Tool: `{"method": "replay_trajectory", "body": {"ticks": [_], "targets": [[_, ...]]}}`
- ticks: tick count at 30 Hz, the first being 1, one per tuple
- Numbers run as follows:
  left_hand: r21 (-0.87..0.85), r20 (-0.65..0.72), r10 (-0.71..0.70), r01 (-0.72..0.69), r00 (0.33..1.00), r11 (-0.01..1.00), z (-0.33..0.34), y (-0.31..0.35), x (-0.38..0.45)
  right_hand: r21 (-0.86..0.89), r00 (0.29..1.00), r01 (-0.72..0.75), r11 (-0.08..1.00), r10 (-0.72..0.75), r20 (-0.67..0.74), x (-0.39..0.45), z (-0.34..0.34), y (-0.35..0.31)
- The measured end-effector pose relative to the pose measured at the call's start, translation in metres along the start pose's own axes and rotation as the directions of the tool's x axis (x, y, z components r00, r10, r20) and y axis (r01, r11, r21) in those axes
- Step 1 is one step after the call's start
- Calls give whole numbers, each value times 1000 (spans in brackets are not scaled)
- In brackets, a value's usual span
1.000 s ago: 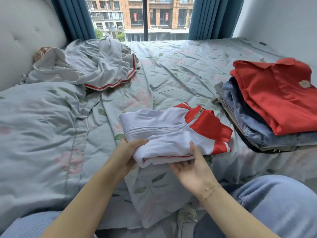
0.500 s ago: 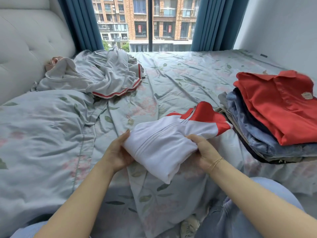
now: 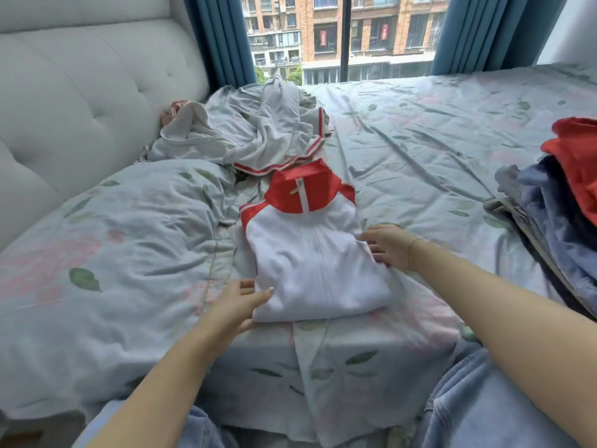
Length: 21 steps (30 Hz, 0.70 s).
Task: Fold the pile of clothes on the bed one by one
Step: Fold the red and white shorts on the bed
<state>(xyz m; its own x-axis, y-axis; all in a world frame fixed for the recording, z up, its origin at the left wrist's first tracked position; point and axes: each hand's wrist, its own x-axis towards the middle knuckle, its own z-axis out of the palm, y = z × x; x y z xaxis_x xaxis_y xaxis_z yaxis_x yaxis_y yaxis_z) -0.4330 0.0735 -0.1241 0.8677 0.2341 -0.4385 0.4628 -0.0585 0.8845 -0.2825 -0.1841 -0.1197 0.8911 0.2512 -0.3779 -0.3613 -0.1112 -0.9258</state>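
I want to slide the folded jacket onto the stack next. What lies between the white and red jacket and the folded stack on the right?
In the head view, only bare floral sheet and the right hand at the jacket's edge; nothing else before the stack.

One folded white-and-red jacket point(image 3: 310, 253), one crumpled grey garment point(image 3: 258, 137), one stack of folded clothes point(image 3: 562, 202), two hands

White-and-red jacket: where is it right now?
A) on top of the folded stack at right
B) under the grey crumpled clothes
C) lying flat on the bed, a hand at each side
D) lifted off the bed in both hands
C: the white-and-red jacket lies flat on the bedsheet, with the left hand at its near-left corner and the right hand at its right edge.
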Motion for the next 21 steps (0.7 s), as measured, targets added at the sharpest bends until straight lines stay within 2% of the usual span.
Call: {"method": "replay_trajectory", "body": {"ticks": [2,4,5,7,9,12,14,17,19,21], "targets": [[201,-109,58,-35,992,979,3,-14,11,-44,995,6,999,-10,-94,0,-3,13],[194,-156,100,-68,983,979,4,-22,16,-61,991,-6,998,-2,-136,-15,-6,17],[179,-168,111,-80,980,981,5,-23,16,-135,991,-23,991,6,-130,-24,-8,20],[184,-209,154,-116,966,976,4,-24,15,-297,997,-68,952,51,-65,-47,-10,29],[160,-233,195,-160,953,974,3,-24,13,-353,998,-60,934,57,-18,-62,-8,37],[17,-158,214,-214,964,977,-3,-20,5,-330,995,52,943,-78,-66,-68,-6,40],[-77,-75,235,-241,969,968,-7,-17,0,-324,990,90,942,-119,-71,-72,-11,39],[71,27,251,-252,968,965,-14,-17,-8,-357,997,65,932,-48,57,-81,-32,35],[167,84,169,-181,982,969,-18,-22,-10,-431,985,14,902,62,160,-84,-41,37],[215,95,59,-79,994,973,-22,-24,-9,-487,973,-28,873,134,186,-83,-41,41]]}}
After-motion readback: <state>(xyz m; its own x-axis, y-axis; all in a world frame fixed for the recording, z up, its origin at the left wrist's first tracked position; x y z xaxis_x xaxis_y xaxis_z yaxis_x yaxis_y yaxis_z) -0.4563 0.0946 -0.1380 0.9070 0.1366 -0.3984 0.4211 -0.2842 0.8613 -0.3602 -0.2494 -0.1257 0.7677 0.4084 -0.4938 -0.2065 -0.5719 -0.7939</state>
